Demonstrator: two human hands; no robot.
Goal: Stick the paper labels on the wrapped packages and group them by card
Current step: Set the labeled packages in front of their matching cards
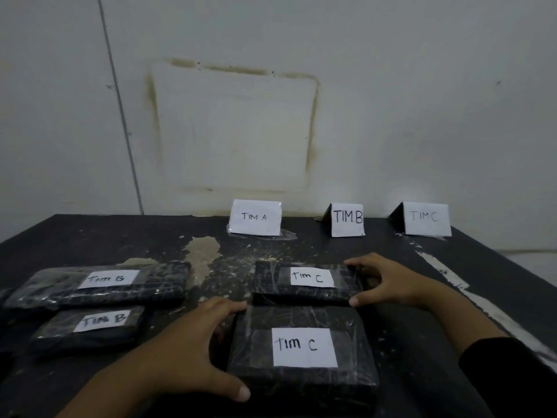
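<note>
Several black plastic-wrapped packages lie on a dark table [301, 245]. The near package labelled "TIM C" [301, 348] lies in front of me, and my left hand [193, 348] grips its left edge, thumb at the near corner. Just behind it lies a second "TIM C" package [304, 282]; my right hand [382, 279] holds its right end between thumb and fingers. To the left lie two packages labelled "TIM B", a far one [102, 285] and a nearer one [90, 327]. Three folded cards stand at the back: "TIM A" [255, 218], "TIM B" [347, 220], "TIM C" [426, 218].
The table top is scuffed, with a bare worn patch [205, 251] near the middle and a pale strip [446, 276] along its right edge. A white stained wall [235, 125] rises right behind the cards. A dark object shows at the far left edge [4, 297].
</note>
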